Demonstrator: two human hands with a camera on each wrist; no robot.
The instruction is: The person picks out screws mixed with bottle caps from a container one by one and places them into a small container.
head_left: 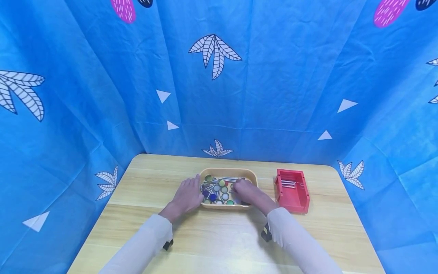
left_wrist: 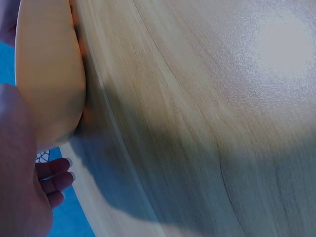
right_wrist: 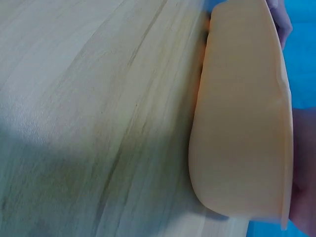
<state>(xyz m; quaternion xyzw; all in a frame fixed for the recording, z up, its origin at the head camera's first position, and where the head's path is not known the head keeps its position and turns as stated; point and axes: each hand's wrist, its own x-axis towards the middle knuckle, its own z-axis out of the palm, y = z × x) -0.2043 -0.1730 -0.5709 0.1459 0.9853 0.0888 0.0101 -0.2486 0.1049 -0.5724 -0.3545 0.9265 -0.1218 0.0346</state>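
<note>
The shallow tan tray (head_left: 219,207) sits near the table's far edge between your hands, with coloured bottle caps (head_left: 213,197) and metal screws (head_left: 228,179) mixed inside. Your left hand (head_left: 187,195) rests against its left end, fingers loosely extended. Your right hand (head_left: 249,191) reaches into its right part; whether the hidden fingertips pinch anything, you cannot tell. To the right, apart from the tray, a red bin (head_left: 295,198) holds a few screws on the wooden table (head_left: 219,238), before a blue curtain (head_left: 291,83).
</note>
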